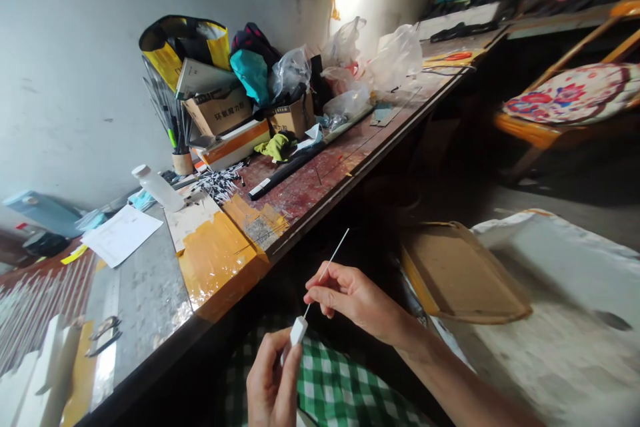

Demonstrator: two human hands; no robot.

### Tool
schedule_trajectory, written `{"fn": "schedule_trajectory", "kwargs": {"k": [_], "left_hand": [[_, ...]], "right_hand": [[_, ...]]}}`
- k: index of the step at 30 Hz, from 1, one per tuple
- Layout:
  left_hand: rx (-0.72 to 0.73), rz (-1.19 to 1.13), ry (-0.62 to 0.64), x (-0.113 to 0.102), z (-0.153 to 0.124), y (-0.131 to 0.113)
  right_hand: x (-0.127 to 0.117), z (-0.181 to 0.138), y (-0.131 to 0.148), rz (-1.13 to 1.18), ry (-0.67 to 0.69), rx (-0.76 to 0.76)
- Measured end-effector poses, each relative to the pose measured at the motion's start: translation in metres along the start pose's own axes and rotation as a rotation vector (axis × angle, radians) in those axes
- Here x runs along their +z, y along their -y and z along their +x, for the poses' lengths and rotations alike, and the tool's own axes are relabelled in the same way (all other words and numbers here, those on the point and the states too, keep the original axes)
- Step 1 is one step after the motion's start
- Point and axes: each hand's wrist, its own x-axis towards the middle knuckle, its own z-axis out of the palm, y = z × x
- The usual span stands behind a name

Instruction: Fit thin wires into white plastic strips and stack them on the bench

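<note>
My right hand (350,297) pinches a thin white rod (334,256) that slants up toward the bench edge. The rod's lower end meets a small white block (299,331), which my left hand (273,380) holds between thumb and fingers. Both hands hover over my lap, which is covered in green-and-white checked cloth (340,387), just in front of the long workbench (310,190).
The bench carries a yellow-taped patch (215,257), a white bottle (157,188), paper sheets (121,235), a heap of small black-and-white sticks (220,180), cardboard boxes (220,112), bags and a black bar (280,175). A cardboard tray (460,273) lies at my right. A cushioned chair (570,97) stands beyond.
</note>
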Motion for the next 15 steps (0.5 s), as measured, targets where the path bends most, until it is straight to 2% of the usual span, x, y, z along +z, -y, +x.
{"fn": "schedule_trajectory", "kwargs": {"k": [7, 13, 15], "left_hand": [[-0.003, -0.019, 0.036, -0.002, 0.002, 0.005], [0.011, -0.016, 0.016, -0.001, 0.003, 0.009], [0.012, -0.024, -0.014, -0.003, 0.005, 0.012]], "right_hand": [[0.003, 0.002, -0.007, -0.019, 0.003, 0.010], [0.008, 0.001, -0.018, -0.041, 0.006, 0.000], [0.007, 0.005, -0.019, -0.048, 0.066, -0.020]]}}
